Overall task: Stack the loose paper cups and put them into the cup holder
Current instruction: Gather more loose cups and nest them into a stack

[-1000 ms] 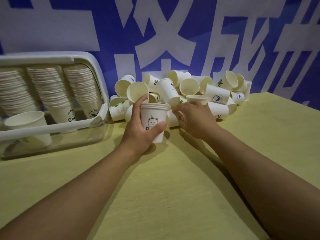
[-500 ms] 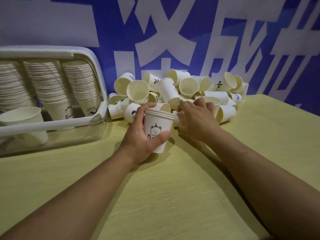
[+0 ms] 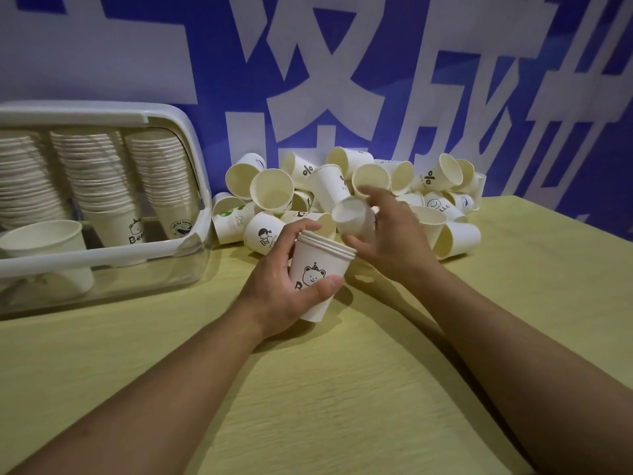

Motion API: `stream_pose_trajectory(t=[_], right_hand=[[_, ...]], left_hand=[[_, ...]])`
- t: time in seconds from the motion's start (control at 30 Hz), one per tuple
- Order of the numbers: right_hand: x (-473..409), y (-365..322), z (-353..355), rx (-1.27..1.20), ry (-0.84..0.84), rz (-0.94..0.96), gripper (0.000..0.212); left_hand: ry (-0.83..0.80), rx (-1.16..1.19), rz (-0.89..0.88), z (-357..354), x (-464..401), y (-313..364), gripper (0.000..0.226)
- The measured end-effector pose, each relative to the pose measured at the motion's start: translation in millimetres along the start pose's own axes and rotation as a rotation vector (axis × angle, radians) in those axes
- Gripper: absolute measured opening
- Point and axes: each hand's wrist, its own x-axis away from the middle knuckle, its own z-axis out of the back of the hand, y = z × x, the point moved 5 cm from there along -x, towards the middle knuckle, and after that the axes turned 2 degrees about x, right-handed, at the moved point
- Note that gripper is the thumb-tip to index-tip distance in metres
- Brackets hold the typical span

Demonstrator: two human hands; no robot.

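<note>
My left hand [image 3: 281, 289] grips a short stack of white paper cups [image 3: 320, 269] with a bear drawing, tilted a little to the right above the table. My right hand [image 3: 390, 241] holds a single white cup [image 3: 352, 219], blurred by motion, just above and right of the stack's rim, its base turned toward the camera. A pile of loose cups [image 3: 342, 190] lies behind both hands against the wall. The cup holder [image 3: 191, 145], a white-framed clear box, lies at the left with long rows of nested cups inside.
A lone upright cup [image 3: 48, 248] sits at the holder's front left. The yellow table [image 3: 325, 406] stretches toward me between my forearms. A blue and white banner [image 3: 325, 63] covers the wall right behind the pile.
My right hand has lifted a cup out of the pile and brought it over toward the stack. My left hand has tilted the stack slightly to the right.
</note>
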Motion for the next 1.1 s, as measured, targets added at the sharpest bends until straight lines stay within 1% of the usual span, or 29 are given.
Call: stream_pose_trajectory(t=[0.03,0.07,0.1,0.17,0.3,0.37,0.4,0.43,0.53,0.57,0.63,0.7,0.73,0.77,0.83,0.9,1.0,1.07,1.1], right_hand=[[2,-2,5,-0.213,0.040,-0.034,0.079],[5,-7,10,-0.346,0.079,-0.037,0.080],[8,-10,14,-0.420,0.113,-0.027,0.077],[13,-15,20,-0.538,0.142,-0.026,0.063],[20,-21,18,-0.768,0.103,-0.141,0.024],[22,-25,15,-0.863,0.110,-0.186,0.018],[23,-26,15,-0.863,0.117,-0.200,0.016],[23,-27,14,-0.861,0.101,-0.209,0.015],[24,-29,11,-0.879,-0.019,-0.219,0.050],[25,-30,10,-0.875,-0.047,-0.221,0.053],[27,-34,8,-0.829,-0.064,-0.207,0.044],[28,-39,6,-0.721,-0.061,-0.141,0.028],[29,-42,4,-0.656,-0.085,-0.105,0.024],[31,-44,2,-0.585,-0.112,-0.072,0.024],[31,-44,1,-0.445,-0.126,-0.012,0.027],[28,-39,11,-0.289,-0.053,0.007,0.026],[18,-19,35,-0.067,0.142,-0.106,0.032],[13,3,46,0.110,0.222,-0.238,0.047],[12,15,48,0.202,0.215,-0.312,0.060]], left_hand=[[-0.009,-0.001,0.001,0,0,0,0.075],[-0.020,-0.004,-0.001,-1,0,0,0.076],[-0.030,-0.008,-0.003,-2,0,1,0.077],[-0.046,-0.019,0.000,-3,0,1,0.081],[-0.070,-0.001,0.002,-4,1,2,0.092],[-0.070,0.026,0.009,-5,1,2,0.097],[-0.064,0.035,0.011,-4,1,3,0.098],[-0.059,0.038,0.011,-4,1,3,0.100],[-0.043,0.033,0.001,-3,1,4,0.098],[-0.034,0.022,0.000,-2,1,5,0.097],[0.001,-0.006,0.009,0,1,4,0.096],[0.052,-0.028,0.015,3,1,2,0.100],[0.075,-0.038,0.013,5,1,2,0.102],[0.091,-0.055,0.009,5,1,2,0.102],[0.124,-0.109,0.010,7,1,1,0.093],[0.153,-0.139,0.030,8,1,0,0.082],[0.135,-0.154,0.051,5,1,-1,0.080],[0.107,-0.173,0.048,3,1,0,0.083],[0.097,-0.184,0.044,2,1,0,0.084]])
